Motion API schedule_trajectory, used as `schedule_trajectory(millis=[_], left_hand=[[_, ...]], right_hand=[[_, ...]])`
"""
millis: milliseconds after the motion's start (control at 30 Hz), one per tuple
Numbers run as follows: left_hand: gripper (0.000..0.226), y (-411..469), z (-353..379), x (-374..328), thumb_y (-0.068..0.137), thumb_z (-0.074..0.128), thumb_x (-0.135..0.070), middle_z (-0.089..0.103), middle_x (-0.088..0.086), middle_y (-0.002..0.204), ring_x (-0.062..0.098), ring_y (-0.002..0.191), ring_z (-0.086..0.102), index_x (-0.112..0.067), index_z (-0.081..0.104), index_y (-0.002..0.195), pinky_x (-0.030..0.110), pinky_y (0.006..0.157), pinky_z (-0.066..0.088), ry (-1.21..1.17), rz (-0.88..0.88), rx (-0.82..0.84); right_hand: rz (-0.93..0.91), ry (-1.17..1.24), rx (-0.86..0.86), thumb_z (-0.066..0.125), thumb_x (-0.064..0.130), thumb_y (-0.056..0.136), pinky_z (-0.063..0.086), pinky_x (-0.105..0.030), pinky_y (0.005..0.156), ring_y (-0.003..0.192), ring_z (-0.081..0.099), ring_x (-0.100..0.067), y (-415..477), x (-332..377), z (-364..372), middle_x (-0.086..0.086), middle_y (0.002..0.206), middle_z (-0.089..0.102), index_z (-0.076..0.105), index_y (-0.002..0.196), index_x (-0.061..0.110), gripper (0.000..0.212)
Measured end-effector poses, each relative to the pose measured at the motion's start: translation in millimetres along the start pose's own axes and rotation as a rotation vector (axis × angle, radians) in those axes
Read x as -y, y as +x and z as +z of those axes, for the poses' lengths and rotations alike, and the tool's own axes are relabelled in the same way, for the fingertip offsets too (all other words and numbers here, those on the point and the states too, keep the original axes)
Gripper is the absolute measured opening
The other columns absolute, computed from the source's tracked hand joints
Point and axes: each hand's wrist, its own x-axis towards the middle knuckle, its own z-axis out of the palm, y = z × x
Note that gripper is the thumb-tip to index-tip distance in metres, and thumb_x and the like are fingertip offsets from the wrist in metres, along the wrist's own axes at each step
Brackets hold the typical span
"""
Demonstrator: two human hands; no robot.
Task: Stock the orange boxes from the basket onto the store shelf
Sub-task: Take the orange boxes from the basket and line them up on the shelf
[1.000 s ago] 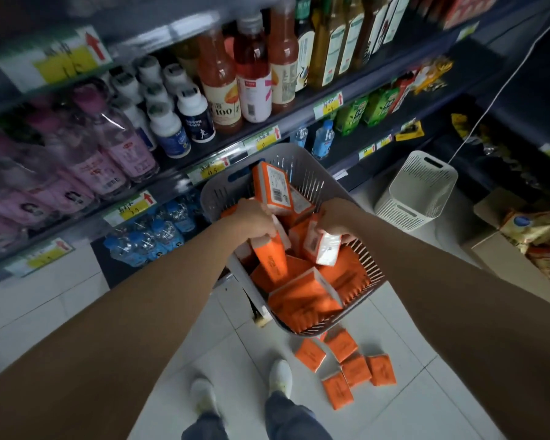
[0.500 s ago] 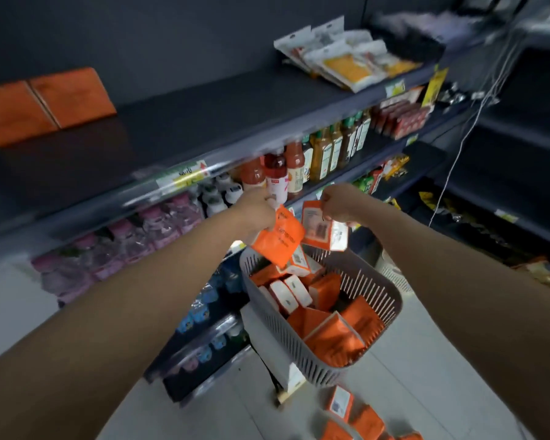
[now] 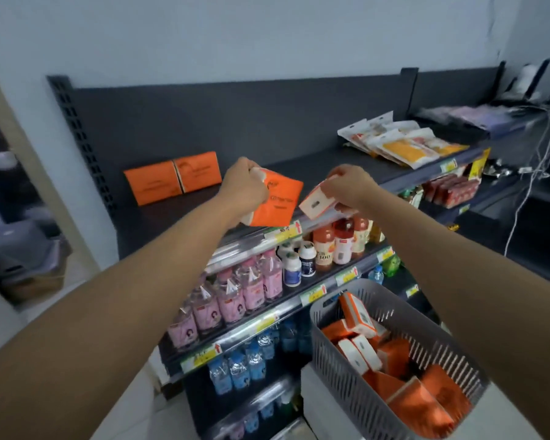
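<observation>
Top shelf (image 3: 178, 223) has a pair of boxes (image 3: 172, 177) side by side at its back left, and snack pouches (image 3: 404, 144) piled way over on its right end. Between them, over the shelf's front edge, the left hand (image 3: 245, 185) grips the left box (image 3: 280, 198) and the right hand (image 3: 350, 185) grips the right box (image 3: 318, 203), close beside it. Next shelf down carries bottles (image 3: 340, 242), with water bottles (image 3: 245, 360) on the shelf under that. The basket (image 3: 332, 350) sits lower right, in front of the shelving, with loose boxes (image 3: 426, 401) piled in it.
</observation>
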Motion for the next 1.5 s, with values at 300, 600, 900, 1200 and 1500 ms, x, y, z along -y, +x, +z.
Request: schedule_trajectory(millis=[300,600,900,1200,1500], left_hand=[[0.047,31,-50,37,0.080,0.060,0.006,0.048,0.003,0.109,0.021,0.099,0.048,-0.013,0.045,0.120,0.035,0.084,0.045,-0.129,-0.144,-0.071],[0.043,102,-46,52,0.082,0.060,0.005,0.046,0.002,0.111,0.020,0.100,0.047,-0.016,0.042,0.115,0.035,0.079,0.043,-0.105,-0.212,-0.154],[0.040,182,-7,59,0.082,0.062,0.005,0.050,0.004,0.113,0.020,0.106,0.051,-0.013,0.045,0.114,0.034,0.084,0.047,-0.044,-0.202,-0.161],[0.050,239,38,74,0.086,0.058,0.002,0.041,0.010,0.133,0.026,0.114,0.051,-0.018,0.041,0.128,0.037,0.095,0.047,0.184,-0.231,-0.143],[0.053,263,48,81,0.085,0.050,0.001,0.033,0.012,0.132,0.029,0.118,0.038,-0.012,0.042,0.136,0.037,0.102,0.037,0.835,-0.016,-0.100]], right_hand=[[-0.137,-0.182,0.014,0.054,0.004,0.085,0.054,-0.037,0.085,0.111,0.060,-0.033,49,40,39,-0.014,0.120,0.063,0.058,0.120,0.008,0.036],[-0.321,-0.397,0.042,0.055,0.029,0.091,0.034,-0.038,0.101,0.126,0.043,-0.035,150,57,63,-0.016,0.129,0.056,0.052,0.122,0.010,0.036],[-0.467,-0.558,0.111,0.047,0.013,0.091,0.043,-0.042,0.088,0.115,0.047,-0.038,237,56,69,-0.014,0.118,0.058,0.049,0.116,0.015,0.026],[-0.465,-0.718,0.156,0.045,0.002,0.090,0.037,-0.043,0.099,0.126,0.035,-0.035,298,41,79,-0.011,0.131,0.047,0.042,0.136,0.028,0.053],[-0.509,-0.681,0.148,0.043,-0.001,0.092,0.039,-0.041,0.096,0.121,0.043,-0.035,329,37,101,-0.017,0.128,0.050,0.040,0.135,0.008,0.043]])
